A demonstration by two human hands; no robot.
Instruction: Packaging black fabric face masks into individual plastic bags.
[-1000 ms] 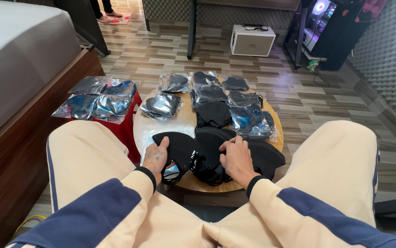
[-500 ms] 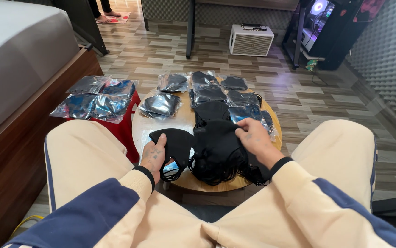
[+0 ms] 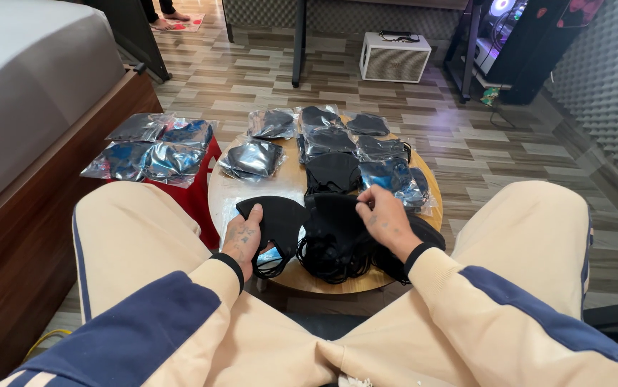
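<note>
The left hand (image 3: 243, 240) has its grip closed on a black mask (image 3: 277, 221), thumb on top. At its 3 o'clock, the right hand (image 3: 388, 218) pinches the far edge of the black mask pile (image 3: 338, 240). Both rest on the round wooden surface (image 3: 291, 183). Farther, at 12 o'clock, lie bagged masks (image 3: 330, 140); at 10 o'clock, more packets (image 3: 155, 147) top a red stool (image 3: 198, 197).

Both hands (image 3: 309, 229) on black face masks (image 3: 330, 236) atop a round wooden table (image 3: 291, 276).
</note>
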